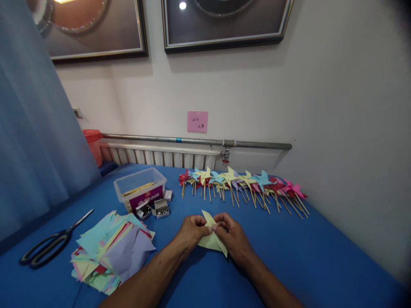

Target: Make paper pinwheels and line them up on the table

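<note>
A pale yellow-green paper piece (210, 243), partly folded, is held between my two hands over the blue tabletop. My left hand (192, 232) pinches it from the left, thumb near its middle. From the right, my right hand (231, 236) grips the same paper with thumb and fingers. The two thumbs nearly meet at the paper's centre, and part of the sheet is hidden behind the fingers. Beyond my hands lies a row of finished paper pinwheels (231, 176) in several colours on wooden sticks.
At left sit a pile of coloured cut paper (128, 252) and black-handled scissors (53, 248). A clear plastic box (141, 176) holds wooden sticks. Before it stand small open boxes of metal pins (161, 209). A radiator (160, 154) and pipe (192, 140) run along the wall behind.
</note>
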Motion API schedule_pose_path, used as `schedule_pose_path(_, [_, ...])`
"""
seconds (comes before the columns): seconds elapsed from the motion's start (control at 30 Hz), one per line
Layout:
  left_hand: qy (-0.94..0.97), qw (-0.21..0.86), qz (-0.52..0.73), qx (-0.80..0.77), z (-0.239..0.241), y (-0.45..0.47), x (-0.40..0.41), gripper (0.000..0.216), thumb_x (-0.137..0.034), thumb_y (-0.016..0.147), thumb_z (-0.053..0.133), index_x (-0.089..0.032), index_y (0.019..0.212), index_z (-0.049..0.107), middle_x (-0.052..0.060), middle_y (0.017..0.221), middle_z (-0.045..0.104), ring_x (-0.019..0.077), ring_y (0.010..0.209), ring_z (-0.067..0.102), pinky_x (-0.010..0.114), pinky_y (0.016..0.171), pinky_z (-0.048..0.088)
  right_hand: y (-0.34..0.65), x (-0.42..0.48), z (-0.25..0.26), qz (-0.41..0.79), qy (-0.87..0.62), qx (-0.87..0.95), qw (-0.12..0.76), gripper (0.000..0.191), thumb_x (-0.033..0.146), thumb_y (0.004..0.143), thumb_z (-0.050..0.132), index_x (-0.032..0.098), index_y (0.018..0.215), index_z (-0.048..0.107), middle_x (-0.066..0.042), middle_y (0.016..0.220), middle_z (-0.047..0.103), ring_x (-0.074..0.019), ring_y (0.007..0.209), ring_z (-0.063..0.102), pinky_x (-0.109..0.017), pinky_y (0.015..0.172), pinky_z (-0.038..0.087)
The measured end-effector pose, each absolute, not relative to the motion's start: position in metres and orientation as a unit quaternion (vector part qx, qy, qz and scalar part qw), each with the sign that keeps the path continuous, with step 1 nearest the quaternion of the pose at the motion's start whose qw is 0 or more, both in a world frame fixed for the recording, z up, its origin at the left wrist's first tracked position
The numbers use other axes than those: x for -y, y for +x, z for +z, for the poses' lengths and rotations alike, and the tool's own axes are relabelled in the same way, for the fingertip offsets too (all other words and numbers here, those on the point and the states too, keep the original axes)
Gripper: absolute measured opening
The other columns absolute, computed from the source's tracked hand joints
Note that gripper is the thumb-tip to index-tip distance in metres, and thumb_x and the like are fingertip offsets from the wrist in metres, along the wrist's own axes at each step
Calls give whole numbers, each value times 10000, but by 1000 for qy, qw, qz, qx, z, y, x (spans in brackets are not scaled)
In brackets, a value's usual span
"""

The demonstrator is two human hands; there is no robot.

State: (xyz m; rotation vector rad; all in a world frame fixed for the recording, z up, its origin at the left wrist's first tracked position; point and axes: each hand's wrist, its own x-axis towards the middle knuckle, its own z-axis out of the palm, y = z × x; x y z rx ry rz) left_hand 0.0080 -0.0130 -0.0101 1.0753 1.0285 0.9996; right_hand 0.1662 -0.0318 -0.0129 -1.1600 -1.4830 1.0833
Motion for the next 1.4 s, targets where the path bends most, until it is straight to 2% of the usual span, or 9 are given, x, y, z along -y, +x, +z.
schedule_pose_path(0.17, [457, 613, 440, -471, -7, 9, 14, 206, -262, 509, 711, -162, 597, 554, -22, 503, 561, 89, 444, 451, 231, 472, 314, 169, 27, -12, 401, -485, 593, 502, 271, 364, 796, 669, 214, 1018, 631, -70, 1023, 716, -240, 903, 667, -338, 770, 513])
schedule_pose_path(0.27, [427, 629, 450, -468, -4, 4, 12, 175, -235, 524, 689, -153, 636, 582, -7, 517, 587, 101, 444, 474, 233, 472, 331, 172, 23, -12, 430, -484, 524, 553, 376, 426, 801, 646, 212, 1106, 600, -113, 1171, 683, -239, 898, 667, -372, 804, 522])
schedule_pose_path(0.4, [378, 668, 475, -430, -3, -7, 4, 202, -217, 527, 704, -145, 674, 586, 18, 557, 617, 128, 475, 526, 250, 500, 375, 171, 27, -8, 507, -453, 500, 536, 510, 342, 762, 663, 218, 1240, 539, -105, 1131, 691, -222, 820, 679, -380, 788, 528])
schedule_pose_path(0.5, [363, 687, 479, -408, -4, -15, -1, 206, -194, 529, 712, -150, 667, 567, 26, 572, 618, 137, 491, 543, 256, 514, 385, 166, 36, -2, 530, -417, 547, 497, 551, 313, 767, 672, 243, 1295, 531, -80, 1097, 697, -222, 863, 673, -360, 790, 515])
schedule_pose_path(0.63, [390, 676, 450, -434, -5, -18, -3, 182, -182, 533, 708, -148, 639, 563, -1, 519, 553, 108, 447, 475, 247, 482, 339, 162, 46, 4, 514, -398, 618, 442, 346, 359, 844, 642, 238, 1168, 634, -44, 1012, 702, -203, 892, 632, -315, 802, 474])
schedule_pose_path(0.73, [409, 657, 440, -456, -5, -16, -2, 157, -187, 542, 691, -151, 622, 561, -13, 493, 524, 93, 422, 429, 243, 457, 298, 164, 47, 4, 500, -401, 644, 418, 264, 377, 880, 604, 229, 1092, 663, -15, 913, 686, -186, 822, 601, -295, 753, 457])
schedule_pose_path(0.9, [439, 616, 435, -488, -4, -12, 1, 129, -177, 551, 665, -163, 601, 547, -12, 477, 537, 92, 405, 423, 234, 441, 292, 170, 43, 2, 417, -434, 684, 413, 253, 423, 904, 571, 209, 951, 696, -15, 866, 670, -191, 817, 580, -296, 767, 440])
schedule_pose_path(1.03, [448, 618, 432, -480, -4, -8, 5, 117, -177, 542, 661, -155, 610, 568, -6, 490, 562, 93, 412, 450, 224, 443, 315, 168, 41, 0, 418, -431, 677, 426, 288, 451, 905, 559, 197, 883, 694, -26, 855, 677, -197, 822, 591, -294, 772, 442])
schedule_pose_path(1.4, [445, 634, 440, -454, -10, -1, 7, 169, -195, 519, 681, -173, 577, 524, -35, 478, 534, 77, 407, 426, 214, 434, 290, 150, 43, -18, 420, -505, 582, 480, 296, 490, 812, 641, 200, 782, 593, 38, 625, 548, -142, 563, 495, -248, 526, 375])
